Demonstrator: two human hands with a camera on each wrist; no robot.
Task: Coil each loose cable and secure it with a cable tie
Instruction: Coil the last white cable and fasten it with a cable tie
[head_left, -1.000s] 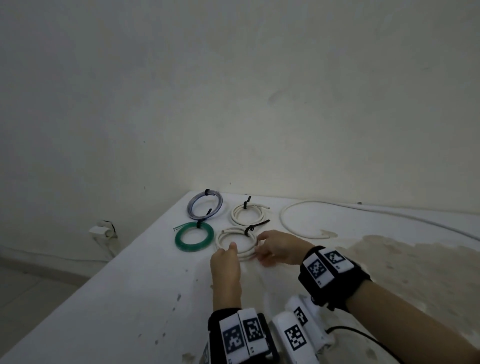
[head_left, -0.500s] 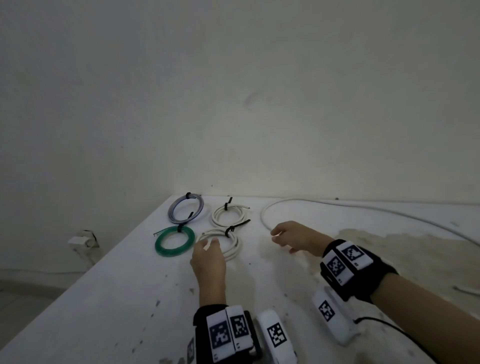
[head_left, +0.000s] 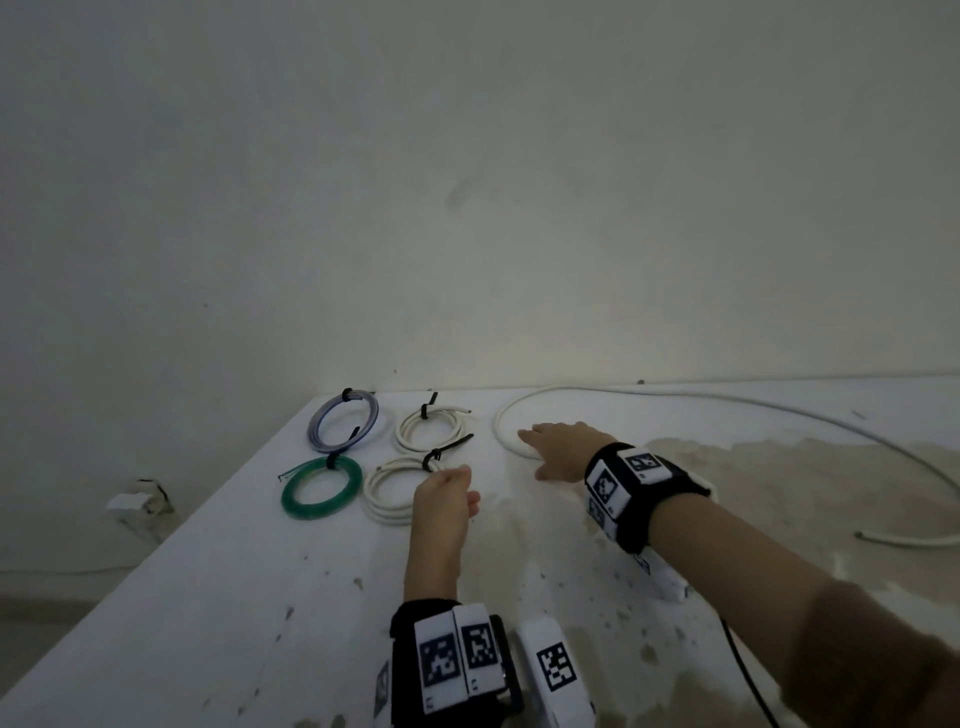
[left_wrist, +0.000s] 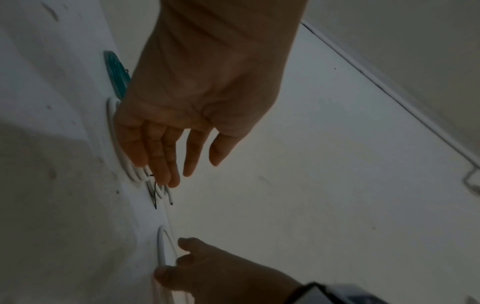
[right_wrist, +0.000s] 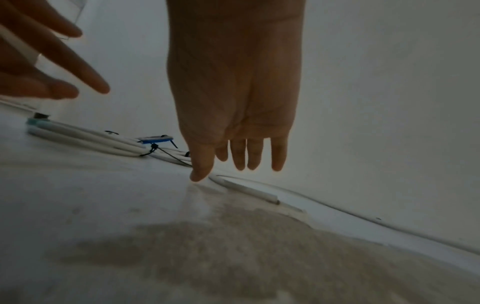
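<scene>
Four tied coils lie at the table's far left: a blue-grey coil (head_left: 343, 421), a white coil (head_left: 430, 428), a green coil (head_left: 322, 488) and a nearer white coil (head_left: 389, 493) with a black tie (head_left: 436, 456). A long loose white cable (head_left: 501, 431) loops past them and runs off to the right. My left hand (head_left: 457, 480) hovers over the nearer white coil's right side (left_wrist: 135, 170) with relaxed, straight fingers (left_wrist: 166, 164), holding nothing. My right hand (head_left: 532, 452) reaches with straight fingers (right_wrist: 241, 158) over the loose cable's bend (right_wrist: 244, 189), empty.
The white table (head_left: 234, 597) meets the wall at its far side, and its left edge drops to the floor by a wall socket (head_left: 137, 501). A brown stain (head_left: 779, 493) covers the right part. Another white cable end (head_left: 909, 540) lies at far right.
My right hand has left the nearer white coil and moved right and forward to the loose cable's bend. My left hand has let go of that coil and lifted slightly.
</scene>
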